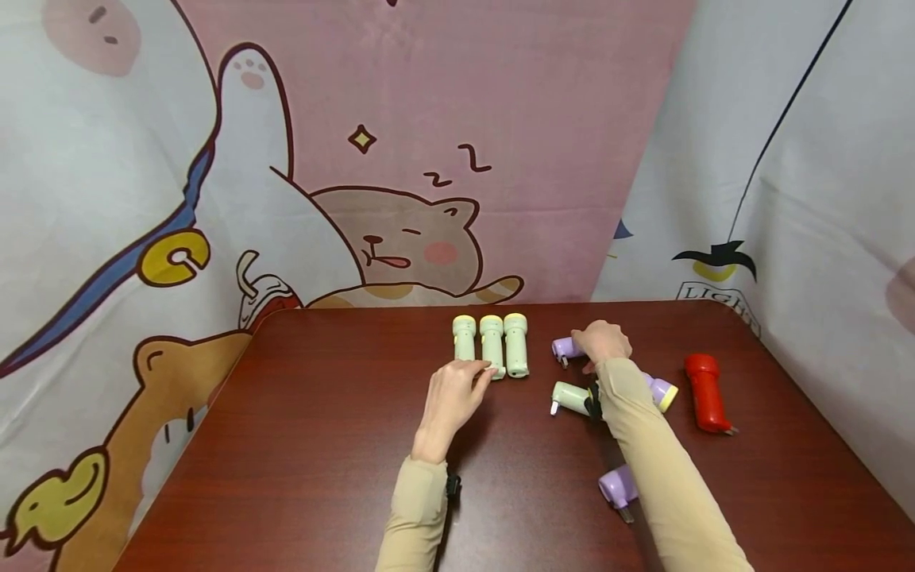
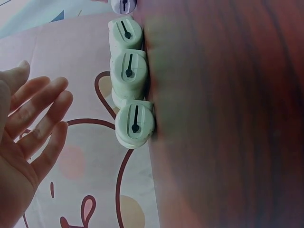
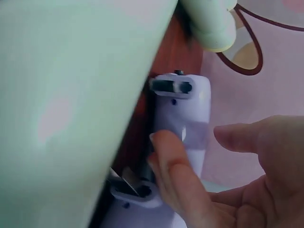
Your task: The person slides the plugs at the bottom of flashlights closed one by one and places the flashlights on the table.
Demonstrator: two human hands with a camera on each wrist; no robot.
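Observation:
Three pale green flashlights (image 1: 516,345) lie side by side at the table's far edge, their slotted ends showing in the left wrist view. Just in front of them hovers my left hand (image 1: 450,396), fingers loosely bent and holding nothing. My right hand (image 1: 604,342) reaches over a purple flashlight (image 3: 185,114), its fingers overlapping the body and its thumb beside the far side with a narrow gap. Below it lies another purple flashlight (image 1: 659,391), partly hidden by the sleeve. A green flashlight (image 1: 570,397) lies close under the right wrist, looming large in that wrist's view.
A red flashlight (image 1: 704,393) lies on the right side of the brown table (image 1: 322,445). Nearer, a purple flashlight (image 1: 618,485) with a metal tab pokes out from beneath the right sleeve (image 1: 665,469). A cartoon-printed cloth (image 1: 543,135) hangs behind the table.

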